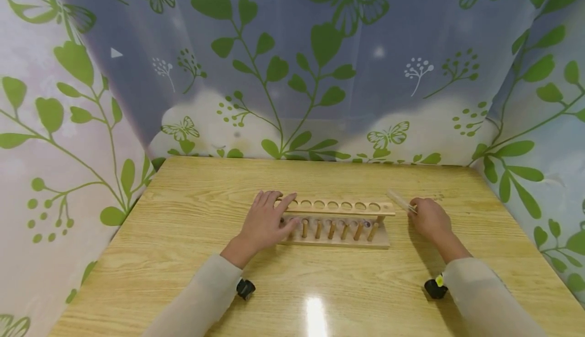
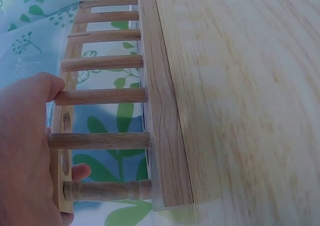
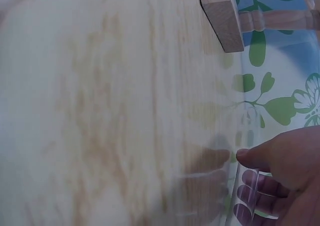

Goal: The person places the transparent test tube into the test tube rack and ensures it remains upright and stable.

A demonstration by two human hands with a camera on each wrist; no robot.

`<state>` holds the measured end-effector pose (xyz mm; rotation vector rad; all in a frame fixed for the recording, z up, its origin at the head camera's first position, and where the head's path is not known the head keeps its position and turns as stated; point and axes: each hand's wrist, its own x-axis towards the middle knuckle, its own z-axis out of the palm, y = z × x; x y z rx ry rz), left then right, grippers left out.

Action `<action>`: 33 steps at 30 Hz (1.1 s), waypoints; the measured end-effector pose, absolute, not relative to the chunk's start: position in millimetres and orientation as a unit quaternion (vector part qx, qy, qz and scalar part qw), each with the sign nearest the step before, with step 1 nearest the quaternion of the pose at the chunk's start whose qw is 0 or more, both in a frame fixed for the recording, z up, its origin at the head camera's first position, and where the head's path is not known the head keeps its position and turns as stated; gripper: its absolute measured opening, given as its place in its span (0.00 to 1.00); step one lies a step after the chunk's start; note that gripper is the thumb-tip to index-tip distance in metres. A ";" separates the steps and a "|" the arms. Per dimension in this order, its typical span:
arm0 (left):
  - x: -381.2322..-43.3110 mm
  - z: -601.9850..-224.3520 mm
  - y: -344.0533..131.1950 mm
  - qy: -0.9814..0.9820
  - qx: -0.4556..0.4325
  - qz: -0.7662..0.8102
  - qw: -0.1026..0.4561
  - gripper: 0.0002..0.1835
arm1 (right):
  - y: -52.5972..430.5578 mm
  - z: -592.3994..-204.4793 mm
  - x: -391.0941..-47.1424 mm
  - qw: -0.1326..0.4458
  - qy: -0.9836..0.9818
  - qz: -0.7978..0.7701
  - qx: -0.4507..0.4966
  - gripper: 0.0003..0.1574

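A wooden test tube rack (image 1: 335, 244) stands mid-table, with a row of round holes in its top rail (image 1: 340, 207) and upright pegs along its base. My left hand (image 1: 266, 219) grips the rack at its left end. In the left wrist view, the thumb lies on the near side of the top rail (image 2: 59, 178) and a fingertip shows beyond it. Off the rack's right end, my right hand (image 1: 429, 217) pinches a clear glass test tube (image 1: 399, 200) between thumb and fingers. The tube lies low over the table, slanting toward the back left.
The wooden table (image 1: 205, 184) extends around the rack on all sides. A patterned cloth (image 1: 283, 98) with green leaves and butterflies hangs behind it and along both sides. Black wrist cameras (image 1: 246, 289) sit below both hands.
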<state>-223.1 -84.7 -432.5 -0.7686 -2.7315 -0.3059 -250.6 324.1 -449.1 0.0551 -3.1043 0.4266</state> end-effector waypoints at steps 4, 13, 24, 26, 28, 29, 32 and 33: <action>-222.9 -432.2 -84.6 -0.949 -0.264 -0.106 0.138 0.32 | 323.7 -448.7 -248.6 0.034 -0.991 0.129 0.025 0.19; -221.9 -431.1 -84.3 -0.951 -0.258 -0.108 0.131 0.33 | 314.8 -443.2 -240.9 0.082 -0.987 0.133 0.038 0.21; -222.1 -431.7 -83.4 -0.952 -0.253 -0.116 0.128 0.33 | 303.7 -436.1 -235.4 0.163 -0.970 0.176 0.028 0.21; -222.0 -432.2 -83.3 -0.952 -0.253 -0.116 0.130 0.33 | 302.5 -435.4 -234.8 0.176 -0.967 0.180 0.030 0.20; -222.1 -432.8 -83.3 -0.951 -0.253 -0.115 0.133 0.33 | 301.4 -434.9 -234.4 0.186 -0.965 0.183 0.033 0.20; -222.3 -433.2 -83.4 -0.951 -0.253 -0.114 0.135 0.33 | 300.9 -434.6 -234.4 0.191 -0.964 0.184 0.034 0.20; -222.8 -434.1 -83.6 -0.950 -0.255 -0.113 0.140 0.33 | 299.0 -434.0 -234.2 0.207 -0.959 0.188 0.039 0.20; -223.2 -434.2 -83.7 -0.950 -0.255 -0.113 0.140 0.33 | 298.6 -433.9 -234.4 0.213 -0.958 0.190 0.041 0.20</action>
